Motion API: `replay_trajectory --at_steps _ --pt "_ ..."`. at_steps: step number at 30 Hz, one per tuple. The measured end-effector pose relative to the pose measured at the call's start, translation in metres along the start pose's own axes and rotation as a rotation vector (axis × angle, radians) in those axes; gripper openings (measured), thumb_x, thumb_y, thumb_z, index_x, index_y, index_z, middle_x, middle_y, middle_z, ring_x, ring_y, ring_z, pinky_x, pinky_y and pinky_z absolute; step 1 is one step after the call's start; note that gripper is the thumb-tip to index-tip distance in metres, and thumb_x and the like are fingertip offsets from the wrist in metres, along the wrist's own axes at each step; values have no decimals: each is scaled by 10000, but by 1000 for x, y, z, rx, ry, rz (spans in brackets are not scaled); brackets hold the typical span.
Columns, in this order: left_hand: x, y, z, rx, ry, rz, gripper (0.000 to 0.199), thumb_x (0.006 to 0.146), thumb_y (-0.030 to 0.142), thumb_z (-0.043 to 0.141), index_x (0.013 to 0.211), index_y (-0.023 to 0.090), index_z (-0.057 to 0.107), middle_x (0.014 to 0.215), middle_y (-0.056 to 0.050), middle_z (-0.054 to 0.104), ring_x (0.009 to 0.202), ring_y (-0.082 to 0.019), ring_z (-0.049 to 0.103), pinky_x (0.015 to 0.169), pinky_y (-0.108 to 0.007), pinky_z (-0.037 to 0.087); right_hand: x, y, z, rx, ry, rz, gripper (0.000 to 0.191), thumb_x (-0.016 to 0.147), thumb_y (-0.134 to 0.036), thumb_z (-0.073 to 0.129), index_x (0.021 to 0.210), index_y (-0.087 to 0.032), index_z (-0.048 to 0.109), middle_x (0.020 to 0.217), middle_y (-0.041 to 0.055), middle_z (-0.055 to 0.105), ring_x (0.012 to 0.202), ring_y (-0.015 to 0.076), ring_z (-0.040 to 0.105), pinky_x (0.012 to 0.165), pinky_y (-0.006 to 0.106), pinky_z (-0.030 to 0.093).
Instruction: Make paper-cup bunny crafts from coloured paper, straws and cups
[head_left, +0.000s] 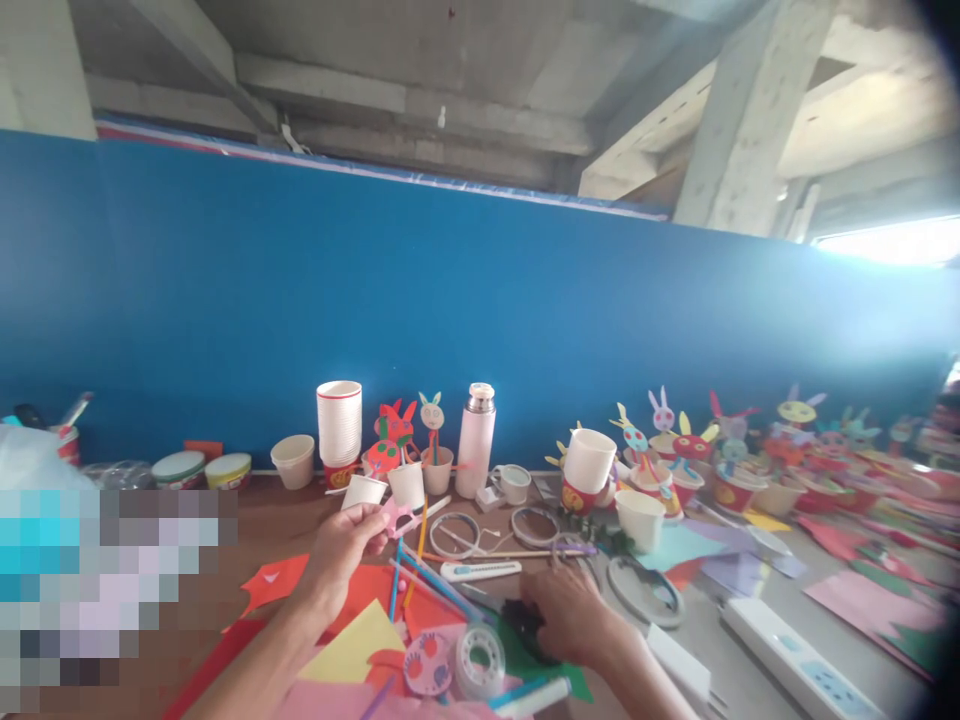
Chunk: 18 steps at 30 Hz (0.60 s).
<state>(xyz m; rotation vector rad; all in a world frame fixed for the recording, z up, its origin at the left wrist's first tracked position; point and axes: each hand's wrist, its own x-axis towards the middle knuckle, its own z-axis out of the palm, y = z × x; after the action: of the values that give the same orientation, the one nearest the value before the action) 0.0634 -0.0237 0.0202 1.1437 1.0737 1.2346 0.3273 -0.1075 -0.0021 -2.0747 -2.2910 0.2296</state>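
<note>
My left hand (349, 540) is closed in a pinch on a small pink paper cutout (400, 518), raised above the table in front of white paper cups. Lower on the right, my right hand (570, 610) is curled over black-handled scissors (521, 625) lying on green paper (574, 683). Blur and the hand itself hide part of the handles. A roll of clear tape (480, 662) and a pink round paper piece with drawn-on shapes (427, 664) lie close by. Behind the scissors is a white utility knife (480, 571).
A pink thermos (476, 445) and a stack of paper cups (340, 425) stand by the blue partition (450, 280). Paper rabbit figures in cups (694, 440) line the back right. A white power strip (806, 655), tape rings (645, 590) and yellow paper (356, 645) lie around.
</note>
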Motion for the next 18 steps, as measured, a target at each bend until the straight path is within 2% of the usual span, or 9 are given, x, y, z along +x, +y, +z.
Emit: replay_trajectory --at_steps 4,8,10,14,16,18 --pt "4 -5 -3 -19 4 -5 239 593 357 695 583 130 620 502 17 581 476 -80 466 526 -209 362 3 0 3 42 12 -31 454 557 -68 510 968 -193 658 908 105 695 884 288 620 699 330 399" --pt "10 -5 -9 -62 0 -17 246 592 357 703 575 130 609 516 12 593 451 -71 458 503 -208 371 1 11 -9 185 -55 -75 423 559 -101 526 918 -255 691 730 12 694 660 191 615 543 240 375" --pt "12 -3 -12 -85 7 -12 237 584 342 709 584 125 616 509 10 597 442 -65 451 489 -199 363 -1 19 -19 452 -152 -101 343 585 -127 528 859 -239 703 648 -18 652 554 136 551 485 211 336" --pt "12 5 -17 -118 22 27 257 615 352 700 681 106 660 484 25 581 449 -63 451 488 -187 359 -1 31 -33 1087 -267 -209 230 622 -145 572 822 -183 681 672 -19 605 569 94 482 518 194 300" --pt "12 7 -19 -128 29 48 262 635 361 687 711 110 665 452 41 554 456 -72 460 497 -191 368 3 29 -32 1317 -260 -231 265 640 -233 658 898 -168 665 723 6 611 586 98 486 531 201 300" --pt "12 8 -21 -133 39 57 250 640 364 682 691 121 653 434 50 538 455 -82 470 505 -204 378 10 19 -29 1476 -226 -279 404 637 -360 719 976 -155 642 740 24 609 590 106 495 535 211 308"
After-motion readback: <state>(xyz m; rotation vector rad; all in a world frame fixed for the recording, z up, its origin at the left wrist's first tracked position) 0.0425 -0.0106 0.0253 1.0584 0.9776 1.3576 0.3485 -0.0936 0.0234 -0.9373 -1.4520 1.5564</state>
